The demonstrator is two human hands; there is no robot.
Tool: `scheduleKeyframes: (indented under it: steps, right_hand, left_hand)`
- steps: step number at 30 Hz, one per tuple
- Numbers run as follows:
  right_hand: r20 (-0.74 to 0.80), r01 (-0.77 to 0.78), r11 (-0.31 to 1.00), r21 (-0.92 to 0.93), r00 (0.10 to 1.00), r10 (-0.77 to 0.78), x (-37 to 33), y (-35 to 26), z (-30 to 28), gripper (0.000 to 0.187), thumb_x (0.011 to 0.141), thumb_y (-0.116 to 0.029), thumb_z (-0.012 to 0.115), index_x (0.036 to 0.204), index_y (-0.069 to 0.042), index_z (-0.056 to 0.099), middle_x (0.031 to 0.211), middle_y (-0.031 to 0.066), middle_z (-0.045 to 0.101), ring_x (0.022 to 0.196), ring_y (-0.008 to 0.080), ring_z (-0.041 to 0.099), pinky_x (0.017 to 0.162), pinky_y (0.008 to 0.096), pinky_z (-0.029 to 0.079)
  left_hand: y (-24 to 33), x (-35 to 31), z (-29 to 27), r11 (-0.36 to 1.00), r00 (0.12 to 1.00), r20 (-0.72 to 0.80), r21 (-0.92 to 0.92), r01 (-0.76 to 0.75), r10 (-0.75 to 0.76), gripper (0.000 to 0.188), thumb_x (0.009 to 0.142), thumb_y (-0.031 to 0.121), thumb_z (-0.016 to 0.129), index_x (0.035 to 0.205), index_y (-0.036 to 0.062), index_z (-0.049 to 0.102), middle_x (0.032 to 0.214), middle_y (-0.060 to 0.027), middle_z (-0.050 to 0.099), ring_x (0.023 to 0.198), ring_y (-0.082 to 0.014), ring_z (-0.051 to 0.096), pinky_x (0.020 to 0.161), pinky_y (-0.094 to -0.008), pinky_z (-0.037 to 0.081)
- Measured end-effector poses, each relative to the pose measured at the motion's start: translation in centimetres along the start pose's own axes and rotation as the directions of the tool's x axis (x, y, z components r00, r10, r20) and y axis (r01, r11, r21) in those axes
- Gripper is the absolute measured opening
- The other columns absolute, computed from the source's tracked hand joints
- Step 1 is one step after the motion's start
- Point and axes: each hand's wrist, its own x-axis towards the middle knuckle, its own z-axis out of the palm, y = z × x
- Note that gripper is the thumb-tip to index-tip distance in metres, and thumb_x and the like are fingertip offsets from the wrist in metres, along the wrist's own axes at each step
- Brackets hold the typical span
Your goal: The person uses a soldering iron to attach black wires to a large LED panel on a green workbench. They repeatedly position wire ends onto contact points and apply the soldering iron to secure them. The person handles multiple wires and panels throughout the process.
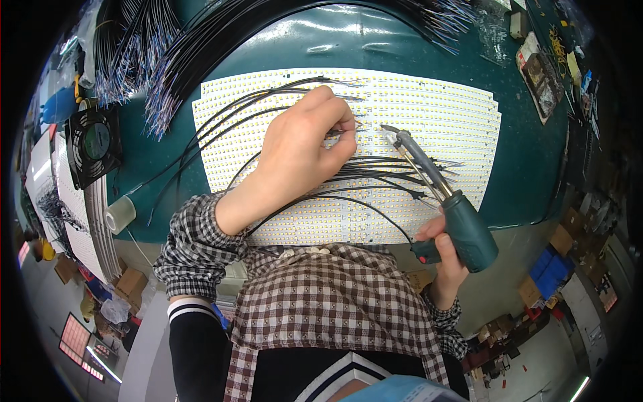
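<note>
White LED boards (435, 114), dotted with yellow chips, lie in a stack across the green table. Over their middle, my left hand (298, 144) is closed in a pinch on a thin black cable, whose bared wire ends show at the fingertips. My right hand (445, 258) grips the green handle of a soldering gun (472, 234). Its metal tip points at the boards, just right of my left fingers and apart from them. Several black cables (388, 166) with stripped ends rest on the boards, some above my left hand and some below.
Thick bundles of black cables (234, 27) lie along the far side. On the left are a black fan (94, 144), a white spool (120, 214) and stacked white boards (80, 214). A stained soldering-iron rest or tray (539, 80) sits at the far right on the green table (529, 171).
</note>
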Motion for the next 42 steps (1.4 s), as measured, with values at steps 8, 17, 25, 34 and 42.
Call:
scheduleKeyframes:
  steps: [8, 17, 25, 34, 42]
  right_hand:
    - [-0.113, 0.127, 0.991, -0.041, 0.985, -0.131, -0.3, 0.2, -1.3, 0.045, 0.090, -0.019, 0.055, 0.118, 0.015, 0.046, 0.083, 0.0145, 0.058, 0.069, 0.0205, 0.059, 0.065, 0.0319, 0.052]
    - [-0.194, 0.253, 0.966, 0.045, 0.951, -0.240, -0.4, 0.6, -2.9, 0.043, 0.083, -0.016, 0.061, 0.114, 0.013, 0.051, 0.082, 0.0156, 0.061, 0.068, 0.0229, 0.061, 0.066, 0.0359, 0.053]
    - [-0.173, 0.309, 0.950, 0.043, 0.939, -0.298, -0.5, 0.8, -3.2, 0.040, 0.083, -0.019, 0.061, 0.108, 0.012, 0.053, 0.082, 0.0169, 0.061, 0.069, 0.0235, 0.061, 0.067, 0.0343, 0.054]
    - [-0.087, 0.382, 0.924, 0.005, 0.921, -0.380, 0.1, 1.7, -4.2, 0.046, 0.089, -0.020, 0.054, 0.119, 0.015, 0.047, 0.087, 0.0160, 0.059, 0.078, 0.0246, 0.060, 0.063, 0.0319, 0.055]
    - [-0.134, 0.372, 0.926, 0.055, 0.922, -0.363, -0.3, 1.7, -4.0, 0.046, 0.086, -0.020, 0.061, 0.117, 0.013, 0.050, 0.084, 0.0157, 0.061, 0.072, 0.0249, 0.063, 0.069, 0.0359, 0.054]
  left_hand:
    - [2.3, -2.8, 0.2, 0.912, 0.966, 0.029, 0.324, -0.251, 0.256, 0.022, 0.072, 0.008, 0.072, 0.091, 0.0064, 0.060, 0.087, -0.0057, 0.056, 0.081, -0.0261, 0.056, 0.069, -0.0371, 0.045]
    - [2.2, -4.6, 1.6, 0.945, 0.965, 0.177, 0.232, -0.233, 0.194, 0.020, 0.071, 0.006, 0.071, 0.088, 0.0073, 0.059, 0.086, -0.0048, 0.058, 0.080, -0.0241, 0.056, 0.068, -0.0344, 0.043]
    - [3.8, -5.9, 0.1, 0.862, 0.990, 0.092, 0.488, -0.139, 0.108, 0.015, 0.076, 0.001, 0.065, 0.087, 0.0059, 0.057, 0.084, -0.0064, 0.057, 0.065, -0.0248, 0.056, 0.056, -0.0362, 0.044]
    - [3.6, -3.1, -0.4, 0.887, 0.953, 0.116, 0.347, -0.304, 0.281, 0.015, 0.077, 0.006, 0.066, 0.089, 0.0040, 0.056, 0.091, -0.0094, 0.055, 0.081, -0.0296, 0.055, 0.071, -0.0395, 0.044]
    - [2.6, -0.2, 3.1, 0.879, 0.924, 0.199, 0.294, -0.374, 0.327, 0.015, 0.079, 0.007, 0.066, 0.090, 0.0040, 0.055, 0.086, -0.0108, 0.054, 0.078, -0.0289, 0.055, 0.067, -0.0379, 0.045]
